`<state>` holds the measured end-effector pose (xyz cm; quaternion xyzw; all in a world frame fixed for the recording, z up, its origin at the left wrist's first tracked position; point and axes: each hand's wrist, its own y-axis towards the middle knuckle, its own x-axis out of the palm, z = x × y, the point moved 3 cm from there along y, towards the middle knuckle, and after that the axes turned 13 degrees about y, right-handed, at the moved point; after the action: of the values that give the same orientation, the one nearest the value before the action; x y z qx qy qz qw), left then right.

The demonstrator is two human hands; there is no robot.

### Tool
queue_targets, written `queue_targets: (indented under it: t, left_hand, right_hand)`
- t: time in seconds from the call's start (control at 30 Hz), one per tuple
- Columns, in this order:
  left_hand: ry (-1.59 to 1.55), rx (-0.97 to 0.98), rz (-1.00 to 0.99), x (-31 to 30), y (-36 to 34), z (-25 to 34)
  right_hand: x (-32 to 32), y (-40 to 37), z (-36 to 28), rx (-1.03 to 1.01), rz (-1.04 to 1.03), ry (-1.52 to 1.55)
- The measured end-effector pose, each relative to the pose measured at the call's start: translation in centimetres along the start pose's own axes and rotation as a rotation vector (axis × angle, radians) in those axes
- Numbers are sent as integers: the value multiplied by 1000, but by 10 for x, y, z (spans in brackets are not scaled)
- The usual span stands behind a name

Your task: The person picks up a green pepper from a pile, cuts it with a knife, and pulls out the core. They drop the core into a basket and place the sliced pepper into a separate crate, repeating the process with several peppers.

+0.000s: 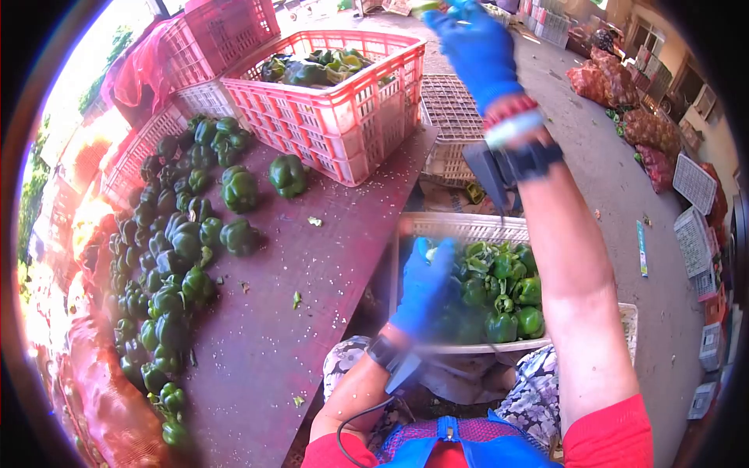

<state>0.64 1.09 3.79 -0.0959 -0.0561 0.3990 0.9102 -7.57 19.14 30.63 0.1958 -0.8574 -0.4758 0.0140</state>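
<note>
My left hand (pixel 425 288), in a blue glove and smeared by motion, is closed over the left side of a pale plastic crate (pixel 468 226). A small pale bit shows between its thumb and fingers; I cannot tell what it is. Green bell peppers (pixel 503 292) fill the crate in front of my lap, many with their stem ends up. My right hand (pixel 476 51), also blue-gloved, is raised far forward at the top edge with bent fingers. At its fingertips is a pale green piece (pixel 427 6), partly cut off by the frame.
Many green peppers (pixel 168 257) are heaped along the left of a dark red table (pixel 273 327). A red crate (pixel 328 109) of pepper pieces stands at its far end. Beyond it are stacked pale crates (pixel 452 109). Filled net sacks (pixel 605 78) line the right side.
</note>
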Motion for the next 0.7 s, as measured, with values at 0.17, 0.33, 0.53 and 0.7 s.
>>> queue_targets:
  t: [0.17,0.33,0.53,0.7]
  left_hand:
    - [-282,43,1,-57,-21,23]
    - [-53,27,182,-192,-134,12]
    - [398,-906,16,-288,-426,-83]
    - [1334,-999,-425,-280,-537,-132]
  right_hand:
    - [-1,-73,10,658,-80,801]
    - [-104,-265,106,1351,-358,677]
    - [-248,-464,232,1127,-627,212]
    - [-206,-403,150,1797,442,1117]
